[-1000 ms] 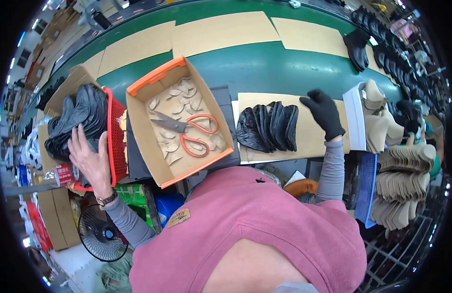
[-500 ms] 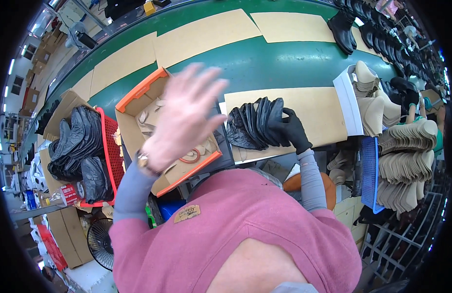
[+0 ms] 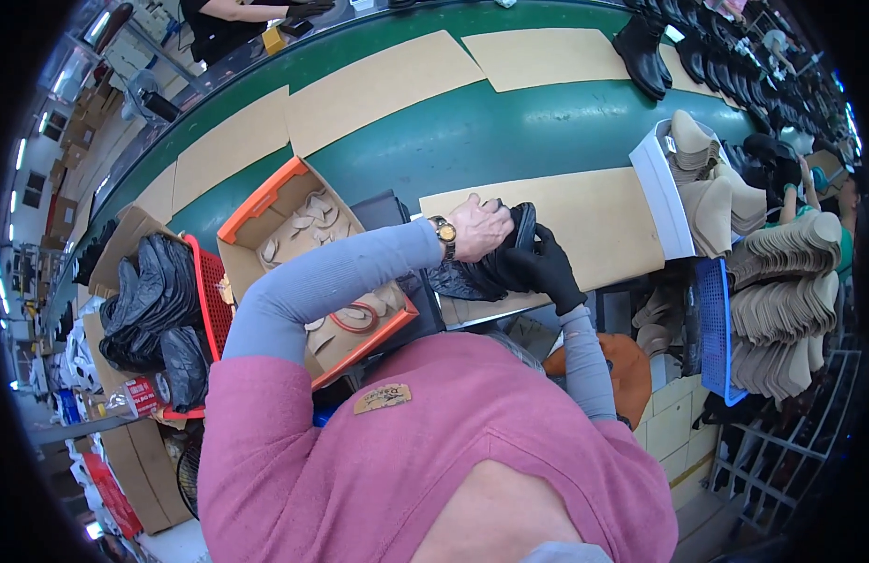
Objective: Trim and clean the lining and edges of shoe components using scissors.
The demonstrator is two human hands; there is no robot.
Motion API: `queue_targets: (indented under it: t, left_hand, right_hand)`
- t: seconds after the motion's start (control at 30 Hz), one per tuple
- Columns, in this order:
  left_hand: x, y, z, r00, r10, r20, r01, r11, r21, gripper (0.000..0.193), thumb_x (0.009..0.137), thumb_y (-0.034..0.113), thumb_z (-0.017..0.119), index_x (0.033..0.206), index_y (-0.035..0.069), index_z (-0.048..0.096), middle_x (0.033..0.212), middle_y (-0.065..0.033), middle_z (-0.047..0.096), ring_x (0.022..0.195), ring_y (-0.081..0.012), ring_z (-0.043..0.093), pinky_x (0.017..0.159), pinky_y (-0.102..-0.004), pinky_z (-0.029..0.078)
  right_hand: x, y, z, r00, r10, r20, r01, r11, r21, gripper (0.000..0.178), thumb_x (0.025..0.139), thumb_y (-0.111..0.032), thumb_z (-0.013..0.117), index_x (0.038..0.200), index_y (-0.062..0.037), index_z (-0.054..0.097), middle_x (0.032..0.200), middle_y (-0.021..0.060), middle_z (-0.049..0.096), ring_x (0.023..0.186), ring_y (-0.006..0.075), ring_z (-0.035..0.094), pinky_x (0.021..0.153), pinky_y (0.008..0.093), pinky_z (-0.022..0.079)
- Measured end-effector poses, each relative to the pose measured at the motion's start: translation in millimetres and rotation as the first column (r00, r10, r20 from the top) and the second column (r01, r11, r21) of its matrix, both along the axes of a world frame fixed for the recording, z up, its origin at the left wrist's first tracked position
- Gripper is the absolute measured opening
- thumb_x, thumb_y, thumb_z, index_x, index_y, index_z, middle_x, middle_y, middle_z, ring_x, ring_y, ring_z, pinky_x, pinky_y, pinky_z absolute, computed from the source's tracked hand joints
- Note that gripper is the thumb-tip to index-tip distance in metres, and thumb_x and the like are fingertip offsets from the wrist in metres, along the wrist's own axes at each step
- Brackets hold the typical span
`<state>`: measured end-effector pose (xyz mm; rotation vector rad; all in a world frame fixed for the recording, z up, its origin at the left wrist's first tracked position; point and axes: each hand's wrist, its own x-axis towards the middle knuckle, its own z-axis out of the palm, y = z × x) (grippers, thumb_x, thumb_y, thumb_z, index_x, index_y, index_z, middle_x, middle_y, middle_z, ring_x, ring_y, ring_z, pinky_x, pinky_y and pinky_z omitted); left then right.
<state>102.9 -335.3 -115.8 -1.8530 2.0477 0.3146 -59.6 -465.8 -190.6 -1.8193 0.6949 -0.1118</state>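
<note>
A row of thin, glossy black curved pieces (image 3: 460, 281), crinkled like plastic, lies on the cardboard sheet (image 3: 603, 225) in front of me. My left hand (image 3: 481, 228), bare and with a gold watch (image 3: 445, 235) at its wrist, has its fingers bent down over the top of the row. Against the right end, my right hand (image 3: 549, 272) in a black glove grips the same pieces with its thumb and fingers. The fingertips of both hands are partly hidden among the black pieces.
To the left sits an orange-rimmed box (image 3: 265, 200) of beige curved pieces, beside a red basket (image 3: 209, 281) with black pieces. On the right are a white box (image 3: 661, 202) and a blue basket (image 3: 713, 328) of beige insoles. Black boots (image 3: 642, 56) stand farther back on the green table (image 3: 397, 122).
My left hand has come from over the orange-rimmed box, moving right and down onto the black pieces. The row is squeezed closer together. A person's arm now shows at the far left.
</note>
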Motion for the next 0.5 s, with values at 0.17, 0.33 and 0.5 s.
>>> queue_targets:
  t: [0.17, 0.33, 0.5]
  left_hand:
    - [4, 1, -3, 0.995, -0.036, -0.094, 0.020, 0.986, -0.163, 0.056, 0.083, 0.016, 0.060, 0.136, 0.017, 0.045, 0.120, -0.0078, 0.049, 0.120, -0.0255, 0.043, 0.085, -0.0491, 0.046]
    - [10, 1, -10, 0.990, -0.031, -0.139, 0.012, 0.991, -0.135, 0.052, 0.086, 0.016, 0.056, 0.137, 0.019, 0.045, 0.124, -0.0089, 0.048, 0.123, -0.0272, 0.042, 0.085, -0.0498, 0.046]
    - [14, 4, -4, 0.998, -0.029, -0.054, 0.022, 0.991, -0.134, 0.050, 0.088, 0.016, 0.054, 0.136, 0.023, 0.046, 0.126, -0.0103, 0.047, 0.122, -0.0281, 0.043, 0.084, -0.0494, 0.047]
  right_hand:
    - [0, -2, -12, 0.999, -0.026, 0.043, 0.021, 0.993, 0.120, 0.076, 0.073, -0.039, 0.078, 0.131, -0.0006, 0.049, 0.106, 0.0203, 0.067, 0.092, 0.0269, 0.068, 0.078, 0.0353, 0.053]
    - [0, -1, -12, 0.997, -0.043, 0.071, 0.036, 0.995, 0.097, 0.069, 0.078, -0.035, 0.073, 0.133, -0.0006, 0.049, 0.103, 0.0202, 0.068, 0.091, 0.0244, 0.068, 0.076, 0.0338, 0.053]
    - [-2, -14, -29, 0.994, -0.090, 0.063, 0.098, 0.984, -0.150, 0.075, 0.075, -0.037, 0.075, 0.133, 0.0020, 0.048, 0.095, 0.0191, 0.069, 0.083, 0.0227, 0.068, 0.072, 0.0337, 0.054]
